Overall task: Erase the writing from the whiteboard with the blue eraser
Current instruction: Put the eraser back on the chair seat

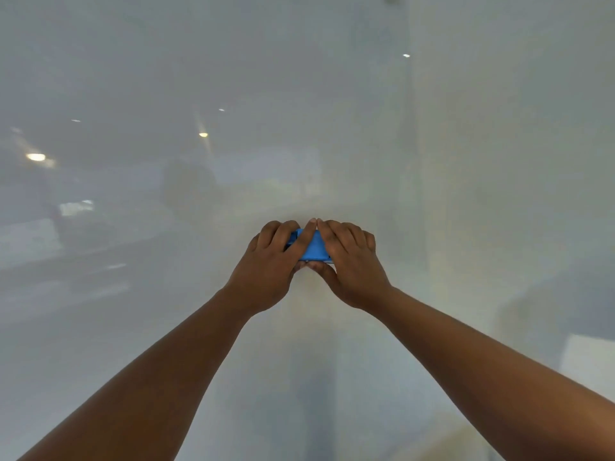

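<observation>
A glossy whiteboard (332,111) fills almost the whole view. No writing shows on the part I see. The blue eraser (313,248) is pressed flat against the board near the middle. My left hand (271,266) grips its left end, with the index finger laid across its back. My right hand (351,261) covers its right end, thumb under the lower edge. The two index fingertips touch above the eraser. Most of the eraser is hidden by the fingers.
The board's surface carries blurred reflections of ceiling lights (36,157) and room shapes at the left. A faint vertical seam (411,161) runs down the board right of the hands. Both bare forearms reach in from the bottom corners.
</observation>
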